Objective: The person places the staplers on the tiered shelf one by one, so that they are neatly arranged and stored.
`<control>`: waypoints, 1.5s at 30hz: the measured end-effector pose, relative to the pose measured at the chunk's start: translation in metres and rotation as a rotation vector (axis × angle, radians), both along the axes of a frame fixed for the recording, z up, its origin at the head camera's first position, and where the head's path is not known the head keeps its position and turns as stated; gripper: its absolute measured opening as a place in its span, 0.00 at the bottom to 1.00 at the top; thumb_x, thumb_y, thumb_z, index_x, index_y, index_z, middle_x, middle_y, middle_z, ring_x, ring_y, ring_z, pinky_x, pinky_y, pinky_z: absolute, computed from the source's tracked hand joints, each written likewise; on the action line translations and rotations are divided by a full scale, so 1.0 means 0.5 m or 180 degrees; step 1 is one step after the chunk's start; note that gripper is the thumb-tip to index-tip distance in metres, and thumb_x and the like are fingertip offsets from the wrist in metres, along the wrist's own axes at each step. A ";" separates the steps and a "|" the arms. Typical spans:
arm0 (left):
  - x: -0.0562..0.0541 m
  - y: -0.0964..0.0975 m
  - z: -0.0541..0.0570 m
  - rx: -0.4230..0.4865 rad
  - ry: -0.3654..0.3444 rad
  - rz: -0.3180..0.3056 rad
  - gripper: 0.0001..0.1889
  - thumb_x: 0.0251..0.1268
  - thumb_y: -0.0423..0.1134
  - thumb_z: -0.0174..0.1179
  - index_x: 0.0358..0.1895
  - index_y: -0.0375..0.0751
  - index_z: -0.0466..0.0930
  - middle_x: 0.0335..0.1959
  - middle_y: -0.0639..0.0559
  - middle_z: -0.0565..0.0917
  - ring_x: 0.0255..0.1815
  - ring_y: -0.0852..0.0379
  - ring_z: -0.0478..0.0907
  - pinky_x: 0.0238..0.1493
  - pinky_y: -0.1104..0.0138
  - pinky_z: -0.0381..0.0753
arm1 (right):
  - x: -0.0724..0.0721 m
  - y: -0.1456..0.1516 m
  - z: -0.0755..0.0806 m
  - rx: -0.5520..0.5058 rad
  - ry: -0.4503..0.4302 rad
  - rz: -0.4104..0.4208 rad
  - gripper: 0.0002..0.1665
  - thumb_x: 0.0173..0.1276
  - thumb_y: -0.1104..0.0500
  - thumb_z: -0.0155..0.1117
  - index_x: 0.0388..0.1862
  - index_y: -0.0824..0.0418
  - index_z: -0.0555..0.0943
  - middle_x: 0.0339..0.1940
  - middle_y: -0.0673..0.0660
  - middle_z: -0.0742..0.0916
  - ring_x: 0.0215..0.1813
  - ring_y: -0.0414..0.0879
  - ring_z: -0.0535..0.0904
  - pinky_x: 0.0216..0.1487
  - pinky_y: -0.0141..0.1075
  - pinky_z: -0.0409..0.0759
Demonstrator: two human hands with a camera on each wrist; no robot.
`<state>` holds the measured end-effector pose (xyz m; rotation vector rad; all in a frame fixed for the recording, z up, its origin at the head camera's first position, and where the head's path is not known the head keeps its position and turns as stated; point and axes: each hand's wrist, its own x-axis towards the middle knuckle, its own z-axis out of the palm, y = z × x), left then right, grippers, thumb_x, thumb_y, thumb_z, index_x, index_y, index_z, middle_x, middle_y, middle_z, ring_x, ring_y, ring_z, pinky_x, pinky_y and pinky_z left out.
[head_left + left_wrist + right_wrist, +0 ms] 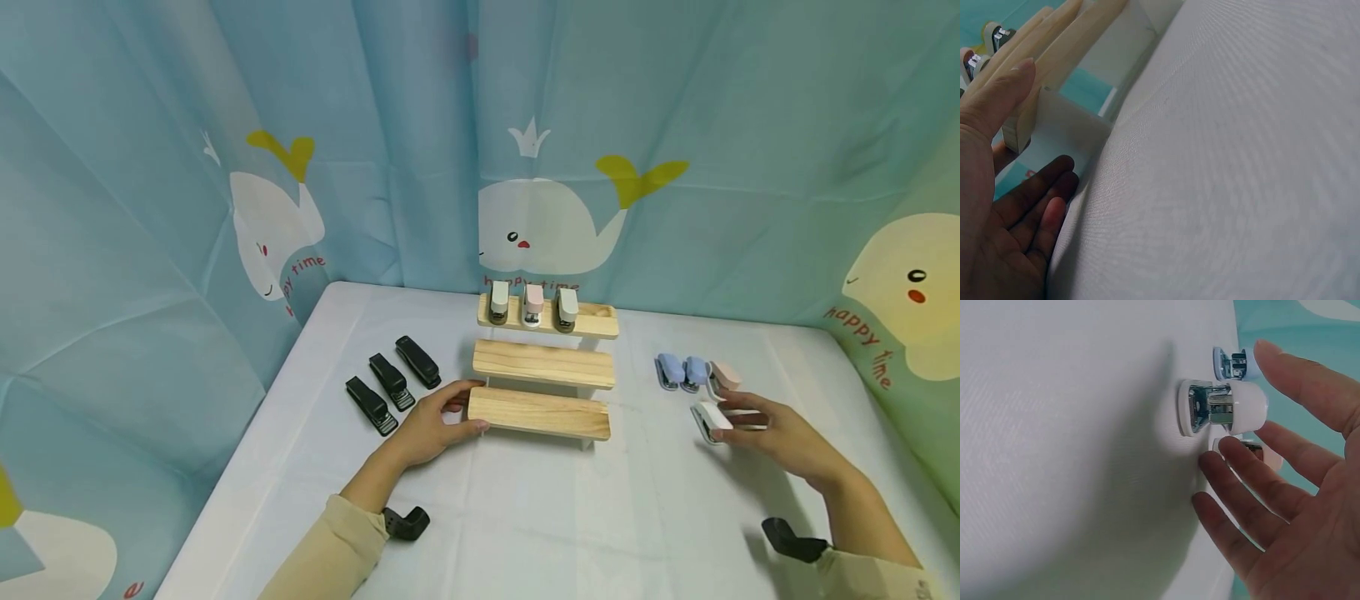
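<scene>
My left hand (433, 423) pinches the left end of the lowest step on a three-step wooden rack (540, 413). Its thumb lies along the wood in the left wrist view, and the lower fingers extend loosely underneath. On the other side, my right hand (787, 435) is spread around a small white stapler (714, 418) standing on the table. In the right wrist view, the thumb is clear of the white stapler (1249, 407), while the index fingertip is right at its top. Behind it are a pink stapler (726, 377) and two blue staplers (670, 368).
Three small staplers, the middle one pink (533, 302), stand along the rack's top step. Left of the rack, three black staplers (392, 380) lie in a slanted row on the white table (525, 517). A blue whale-print curtain (420, 150) encloses the back and sides.
</scene>
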<state>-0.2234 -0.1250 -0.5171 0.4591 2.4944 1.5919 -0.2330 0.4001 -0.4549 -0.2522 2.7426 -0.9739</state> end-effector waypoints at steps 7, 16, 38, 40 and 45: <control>0.002 0.000 -0.003 -0.0019 -0.0024 0.0025 0.34 0.63 0.57 0.73 0.72 0.66 0.73 0.66 0.58 0.80 0.67 0.54 0.78 0.72 0.54 0.76 | 0.004 0.001 -0.013 -0.0008 -0.0057 -0.0024 0.43 0.69 0.52 0.74 0.75 0.71 0.68 0.62 0.71 0.82 0.48 0.21 0.73 0.42 0.27 0.80; 0.006 0.000 -0.003 -0.0015 -0.0044 0.0043 0.33 0.63 0.57 0.73 0.71 0.66 0.73 0.66 0.58 0.81 0.66 0.54 0.78 0.71 0.54 0.76 | 0.003 -0.002 -0.019 -0.0006 -0.0113 -0.0110 0.45 0.69 0.51 0.74 0.76 0.71 0.68 0.63 0.72 0.81 0.47 0.22 0.72 0.41 0.28 0.80; 0.001 -0.003 0.005 -0.0074 -0.0004 0.0045 0.34 0.63 0.57 0.73 0.72 0.68 0.72 0.65 0.56 0.81 0.66 0.52 0.78 0.70 0.52 0.77 | -0.016 0.001 -0.030 -0.0023 -0.0151 -0.0107 0.42 0.69 0.50 0.74 0.74 0.68 0.70 0.62 0.64 0.77 0.48 0.32 0.71 0.42 0.28 0.76; 0.000 -0.002 0.004 -0.0074 -0.0003 0.0038 0.34 0.63 0.57 0.73 0.72 0.67 0.72 0.64 0.56 0.81 0.66 0.52 0.78 0.70 0.53 0.76 | -0.015 -0.001 -0.032 -0.0022 -0.0161 -0.0150 0.42 0.69 0.50 0.74 0.74 0.68 0.70 0.61 0.64 0.78 0.48 0.32 0.72 0.41 0.28 0.76; 0.002 -0.001 0.001 -0.0058 -0.0019 0.0027 0.34 0.63 0.57 0.73 0.72 0.67 0.72 0.64 0.55 0.81 0.66 0.53 0.78 0.71 0.53 0.76 | -0.009 -0.002 -0.041 -0.0014 -0.0204 -0.0275 0.44 0.69 0.48 0.74 0.75 0.68 0.69 0.63 0.66 0.78 0.47 0.28 0.72 0.41 0.27 0.77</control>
